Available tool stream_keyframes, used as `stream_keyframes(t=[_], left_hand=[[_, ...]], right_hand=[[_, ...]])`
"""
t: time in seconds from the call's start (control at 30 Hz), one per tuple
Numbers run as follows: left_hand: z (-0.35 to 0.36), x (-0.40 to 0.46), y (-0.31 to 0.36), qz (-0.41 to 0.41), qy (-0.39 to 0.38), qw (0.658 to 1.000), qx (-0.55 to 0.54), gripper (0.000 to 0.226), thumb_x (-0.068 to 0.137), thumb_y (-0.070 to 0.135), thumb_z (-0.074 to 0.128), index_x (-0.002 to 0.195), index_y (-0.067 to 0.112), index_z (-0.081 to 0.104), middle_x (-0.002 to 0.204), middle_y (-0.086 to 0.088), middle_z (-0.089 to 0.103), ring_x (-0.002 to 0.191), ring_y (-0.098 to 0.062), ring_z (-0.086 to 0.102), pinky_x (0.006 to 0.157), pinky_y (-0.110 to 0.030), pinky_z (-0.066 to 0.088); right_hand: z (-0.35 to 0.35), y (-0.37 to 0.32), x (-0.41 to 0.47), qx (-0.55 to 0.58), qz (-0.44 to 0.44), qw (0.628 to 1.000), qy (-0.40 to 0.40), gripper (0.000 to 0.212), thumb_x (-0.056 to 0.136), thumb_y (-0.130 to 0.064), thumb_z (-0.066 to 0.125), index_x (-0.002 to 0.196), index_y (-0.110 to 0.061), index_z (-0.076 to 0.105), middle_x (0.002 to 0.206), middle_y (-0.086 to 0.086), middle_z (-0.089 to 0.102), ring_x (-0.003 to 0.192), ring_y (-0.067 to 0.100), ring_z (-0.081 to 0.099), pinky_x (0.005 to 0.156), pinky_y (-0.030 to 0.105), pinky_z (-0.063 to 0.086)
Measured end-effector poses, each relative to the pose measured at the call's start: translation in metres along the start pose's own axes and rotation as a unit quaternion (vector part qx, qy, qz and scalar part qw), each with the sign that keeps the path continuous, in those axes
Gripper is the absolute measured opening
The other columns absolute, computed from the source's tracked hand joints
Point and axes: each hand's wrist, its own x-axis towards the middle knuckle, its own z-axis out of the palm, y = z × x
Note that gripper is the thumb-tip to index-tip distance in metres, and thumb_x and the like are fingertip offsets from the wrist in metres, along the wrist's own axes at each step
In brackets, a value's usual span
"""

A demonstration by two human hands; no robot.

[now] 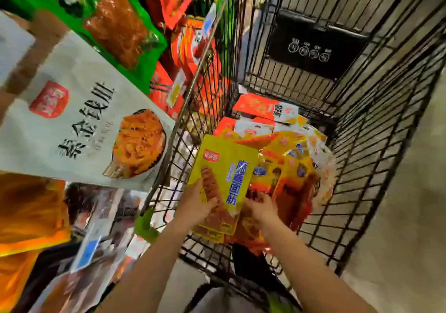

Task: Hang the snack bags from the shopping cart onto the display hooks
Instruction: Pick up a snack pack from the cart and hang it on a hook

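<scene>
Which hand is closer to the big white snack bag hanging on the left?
Left. The left hand grips the yellow bag, just right of the white bag; the right hand lies farther right, in the cart.

We see the hanging bags (72, 259) at lower left only as a blur, and the white bag (79, 119) hides its hook from us.

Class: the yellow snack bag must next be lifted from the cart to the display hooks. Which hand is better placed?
Left. The left hand already grips the yellow snack bag, nearer the display; the right hand rests on other bags.
</scene>
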Motion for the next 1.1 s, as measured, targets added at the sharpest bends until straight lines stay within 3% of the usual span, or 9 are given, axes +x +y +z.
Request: stream_keyframes(t=[0.1, 0.23, 0.37, 0.5, 0.6, 0.7, 0.8, 0.93, 1.1], left_hand=[[0.006, 0.01, 0.0, -0.016, -0.001, 1.0, -0.005, 0.081, 0.084, 0.035, 0.069, 0.149, 0.016, 0.025, 0.148, -0.018, 0.032, 0.138, -0.03, 0.031, 0.11, -0.037, 0.03], [0.027, 0.019, -0.017, -0.022, -0.019, 0.999, 0.024, 0.108, 0.064, 0.069, 0.053, 0.151, 0.012, 0.021, 0.15, -0.015, 0.034, 0.139, -0.03, 0.033, 0.112, -0.035, 0.026], [0.038, 0.016, -0.019, -0.034, -0.066, 0.997, 0.02, 0.088, 0.089, 0.04, 0.063, 0.153, 0.016, 0.008, 0.159, -0.006, 0.019, 0.145, -0.018, 0.02, 0.101, -0.018, 0.003], [0.032, 0.019, -0.013, -0.032, -0.056, 0.995, -0.07, 0.07, 0.09, 0.033, 0.063, 0.149, 0.02, 0.027, 0.151, -0.003, 0.036, 0.139, -0.021, 0.033, 0.096, -0.014, 0.02], [0.026, 0.027, -0.015, -0.058, -0.038, 0.983, -0.17, 0.071, 0.088, 0.034, 0.067, 0.148, 0.021, 0.031, 0.148, -0.003, 0.04, 0.133, -0.022, 0.041, 0.109, -0.033, 0.034], [0.028, 0.05, -0.027, -0.077, -0.032, 0.967, -0.24, 0.095, 0.065, 0.06, 0.071, 0.146, 0.025, 0.036, 0.138, 0.0, 0.054, 0.12, -0.026, 0.056, 0.102, -0.049, 0.045], [0.033, 0.059, -0.025, -0.07, -0.078, 0.976, -0.193, 0.109, 0.064, 0.07, 0.06, 0.152, 0.027, 0.014, 0.148, 0.001, 0.039, 0.132, -0.031, 0.044, 0.107, -0.052, 0.038], [0.037, 0.045, -0.006, -0.052, -0.096, 0.985, -0.133, 0.086, 0.09, 0.054, 0.053, 0.154, 0.024, 0.003, 0.162, -0.004, 0.001, 0.148, -0.024, 0.008, 0.119, -0.044, 0.015], [0.042, 0.026, 0.003, -0.093, -0.179, 0.931, -0.304, 0.07, 0.097, 0.047, 0.048, 0.151, 0.042, 0.004, 0.152, 0.011, 0.023, 0.132, -0.018, 0.035, 0.107, -0.05, 0.036]], right_hand=[[0.015, 0.0, 0.009, 0.022, 0.036, 0.999, 0.026, 0.051, 0.082, -0.025, 0.071, 0.126, -0.024, 0.044, 0.103, 0.002, 0.06, 0.084, 0.022, 0.058, 0.063, 0.028, 0.045], [0.038, 0.009, 0.022, 0.012, 0.024, 0.999, 0.022, 0.036, 0.071, -0.044, 0.074, 0.097, -0.023, 0.06, 0.101, 0.005, 0.069, 0.07, 0.022, 0.064, 0.066, 0.039, 0.053], [0.047, 0.0, 0.009, -0.031, -0.01, 0.998, 0.062, 0.023, 0.085, -0.033, 0.068, 0.097, -0.014, 0.063, 0.094, 0.002, 0.067, 0.089, 0.026, 0.065, 0.078, 0.04, 0.055], [0.021, -0.02, -0.013, 0.0, -0.048, 0.995, 0.088, 0.008, 0.095, -0.014, 0.057, 0.096, -0.007, 0.053, 0.083, 0.003, 0.055, 0.069, 0.014, 0.053, 0.046, 0.01, 0.042], [-0.009, -0.028, -0.027, 0.01, -0.072, 0.989, 0.13, 0.011, 0.095, -0.019, 0.057, 0.1, -0.01, 0.053, 0.094, 0.005, 0.061, 0.082, 0.019, 0.06, 0.061, 0.021, 0.053], [-0.037, -0.033, -0.04, -0.009, -0.114, 0.981, 0.157, 0.007, 0.097, -0.014, 0.052, 0.096, -0.01, 0.047, 0.083, -0.002, 0.054, 0.081, 0.02, 0.056, 0.059, 0.022, 0.047], [-0.052, -0.03, -0.048, -0.05, -0.148, 0.964, 0.213, 0.006, 0.096, -0.012, 0.052, 0.093, -0.012, 0.047, 0.079, -0.007, 0.054, 0.08, 0.02, 0.053, 0.073, 0.033, 0.043], [-0.057, -0.022, -0.061, 0.029, -0.136, 0.968, 0.211, 0.012, 0.096, -0.007, 0.052, 0.089, -0.016, 0.048, 0.088, 0.004, 0.059, 0.08, 0.019, 0.058, 0.069, 0.028, 0.047], [-0.065, -0.018, -0.098, 0.093, -0.137, 0.967, 0.194, 0.019, 0.096, -0.006, 0.05, 0.091, -0.023, 0.052, 0.093, 0.0, 0.065, 0.08, 0.013, 0.062, 0.069, 0.03, 0.049]])
